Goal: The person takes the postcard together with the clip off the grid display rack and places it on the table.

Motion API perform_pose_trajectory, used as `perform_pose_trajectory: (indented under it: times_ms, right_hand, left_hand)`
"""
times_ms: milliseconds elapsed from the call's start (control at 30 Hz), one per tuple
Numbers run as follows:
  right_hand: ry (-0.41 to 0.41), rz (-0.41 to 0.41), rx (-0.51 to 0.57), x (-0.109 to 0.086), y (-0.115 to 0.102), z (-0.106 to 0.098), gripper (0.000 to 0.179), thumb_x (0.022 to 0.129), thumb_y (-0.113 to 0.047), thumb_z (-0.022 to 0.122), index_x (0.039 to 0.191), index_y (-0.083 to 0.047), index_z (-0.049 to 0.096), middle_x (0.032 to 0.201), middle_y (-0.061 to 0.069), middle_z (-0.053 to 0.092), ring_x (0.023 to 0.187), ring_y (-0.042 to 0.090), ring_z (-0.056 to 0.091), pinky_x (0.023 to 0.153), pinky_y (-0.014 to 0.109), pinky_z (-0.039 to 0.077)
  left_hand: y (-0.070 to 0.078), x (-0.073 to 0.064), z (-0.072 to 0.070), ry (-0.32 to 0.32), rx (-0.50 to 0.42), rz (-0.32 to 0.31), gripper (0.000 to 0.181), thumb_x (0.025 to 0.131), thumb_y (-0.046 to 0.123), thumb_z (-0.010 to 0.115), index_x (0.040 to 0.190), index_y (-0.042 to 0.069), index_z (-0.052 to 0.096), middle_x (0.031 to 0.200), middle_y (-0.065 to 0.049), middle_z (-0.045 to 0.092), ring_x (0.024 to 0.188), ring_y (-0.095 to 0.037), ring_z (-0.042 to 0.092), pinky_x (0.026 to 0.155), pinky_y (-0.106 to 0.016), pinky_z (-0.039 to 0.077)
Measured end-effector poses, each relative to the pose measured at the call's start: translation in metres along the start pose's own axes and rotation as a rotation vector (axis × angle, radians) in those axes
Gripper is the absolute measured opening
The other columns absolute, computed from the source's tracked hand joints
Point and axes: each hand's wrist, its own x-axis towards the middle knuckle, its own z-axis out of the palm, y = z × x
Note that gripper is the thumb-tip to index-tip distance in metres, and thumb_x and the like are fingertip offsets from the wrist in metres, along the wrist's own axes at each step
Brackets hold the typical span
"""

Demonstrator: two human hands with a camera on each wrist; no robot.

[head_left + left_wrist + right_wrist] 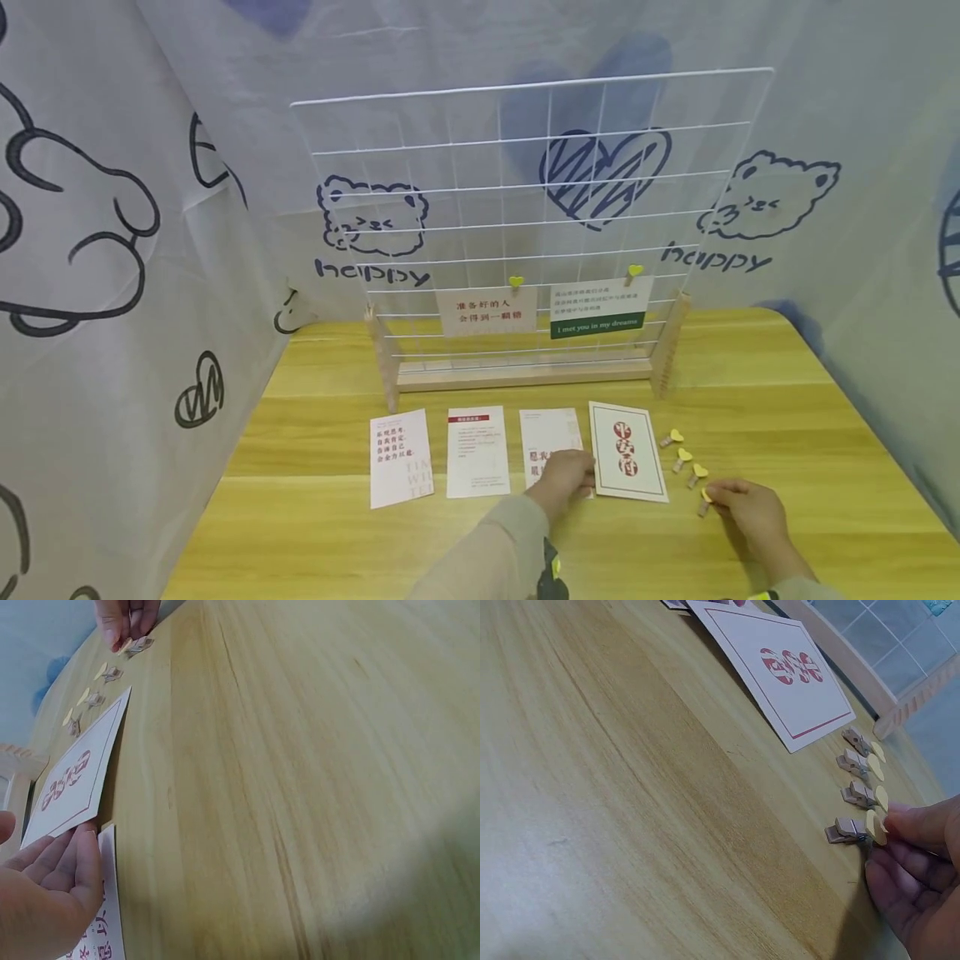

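Observation:
My left hand [564, 483] holds the left edge of a white card [628, 479] with a red border and red round characters; that edge is tilted slightly off the table. In the left wrist view its fingertips [84, 838] go to the card's edge, the thumb only partly visible. Under this hand lies another card with red characters [105, 915], partly covered. My right hand [750, 512] pinches the yellow heart of a small wooden clothespin [847, 830] between thumb and finger. More heart clothespins [861, 795] lie in a row beside it.
Behind the cards stands a white wire grid [525, 200] in a wooden base [525, 377]. Two cards hang on it, one pinkish [487, 321] and one white and green [600, 308], each with a heart clothespin. Two other cards [401, 467] [477, 462] lie at left.

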Motion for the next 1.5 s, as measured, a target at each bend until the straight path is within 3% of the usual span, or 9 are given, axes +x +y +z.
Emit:
perform_pose_trajectory:
  times_ms: [133, 267, 433, 533, 700, 1000, 1333, 1500]
  right_hand:
    - [-0.002, -0.007, -0.048, 0.0, 0.0, -0.001, 0.042, 0.08, -0.023, 0.06, 0.099, 0.014, 0.053, 0.081, 0.006, 0.062, 0.068, 0.009, 0.055, 0.061, 0.022, 0.048]
    - [-0.002, -0.002, -0.1, -0.002, -0.002, -0.002, 0.047, 0.082, -0.029, 0.057, 0.103, 0.012, 0.052, 0.084, 0.009, 0.061, 0.075, 0.018, 0.055, 0.068, 0.032, 0.047]
    - [-0.003, 0.0, -0.149, -0.005, -0.006, -0.004, 0.056, 0.085, -0.038, 0.051, 0.11, 0.012, 0.046, 0.104, 0.024, 0.054, 0.098, 0.039, 0.044, 0.079, 0.052, 0.037]
    - [-0.002, -0.001, -0.16, -0.005, -0.008, -0.004, 0.061, 0.086, -0.043, 0.046, 0.115, 0.011, 0.043, 0.115, 0.028, 0.045, 0.105, 0.044, 0.037, 0.084, 0.054, 0.033]
    - [-0.012, -0.038, -0.191, -0.007, -0.013, -0.004, 0.063, 0.088, -0.045, 0.039, 0.116, 0.011, 0.041, 0.11, 0.026, 0.05, 0.101, 0.041, 0.044, 0.079, 0.049, 0.04]
    - [-0.028, -0.086, -0.125, -0.008, -0.031, 0.005, 0.064, 0.088, -0.045, 0.039, 0.118, 0.011, 0.04, 0.11, 0.026, 0.05, 0.099, 0.037, 0.048, 0.078, 0.041, 0.044]
    - [0.036, -0.184, 0.078, 0.041, -0.002, 0.027, 0.056, 0.081, -0.045, 0.053, 0.108, 0.004, 0.052, 0.087, 0.0, 0.061, 0.075, 0.006, 0.056, 0.061, 0.02, 0.047]
    - [0.054, -0.184, 0.072, 0.06, 0.002, 0.046, 0.056, 0.081, -0.048, 0.052, 0.111, -0.001, 0.052, 0.099, 0.007, 0.058, 0.081, 0.009, 0.055, 0.067, 0.021, 0.047]
  left_hand:
    - [0.005, -0.004, -0.002, -0.011, 0.025, -0.01, 0.024, 0.081, 0.009, 0.051, 0.101, -0.002, 0.059, 0.075, -0.009, 0.063, 0.067, -0.017, 0.061, 0.057, -0.025, 0.05]
    - [0.009, -0.006, -0.003, -0.02, 0.062, -0.011, 0.023, 0.081, 0.012, 0.052, 0.098, 0.0, 0.06, 0.073, -0.007, 0.062, 0.064, -0.015, 0.059, 0.054, -0.022, 0.048]
    - [0.012, -0.005, -0.005, -0.033, 0.078, -0.016, 0.025, 0.083, 0.014, 0.051, 0.101, -0.001, 0.059, 0.08, -0.007, 0.061, 0.069, -0.017, 0.057, 0.058, -0.024, 0.048]
    - [0.014, -0.005, -0.007, -0.044, 0.054, -0.019, 0.027, 0.082, 0.013, 0.051, 0.102, -0.003, 0.057, 0.085, -0.009, 0.059, 0.074, -0.021, 0.057, 0.062, -0.027, 0.049]
    - [0.016, -0.006, -0.013, -0.059, -0.013, -0.033, 0.029, 0.082, 0.013, 0.049, 0.105, -0.003, 0.055, 0.09, -0.013, 0.061, 0.077, -0.025, 0.059, 0.064, -0.03, 0.049]
    - [0.024, -0.01, -0.035, -0.107, -0.093, -0.045, 0.034, 0.087, 0.019, 0.047, 0.114, -0.001, 0.051, 0.096, -0.011, 0.06, 0.086, -0.024, 0.058, 0.07, -0.033, 0.049]
    - [0.035, -0.005, -0.065, -0.114, -0.171, -0.028, 0.037, 0.087, 0.021, 0.045, 0.117, -0.001, 0.049, 0.104, -0.014, 0.057, 0.094, -0.027, 0.055, 0.081, -0.037, 0.044]
    - [0.04, -0.002, -0.078, -0.099, -0.213, -0.004, 0.038, 0.088, 0.02, 0.045, 0.118, -0.003, 0.047, 0.107, -0.016, 0.055, 0.099, -0.03, 0.051, 0.084, -0.039, 0.042]
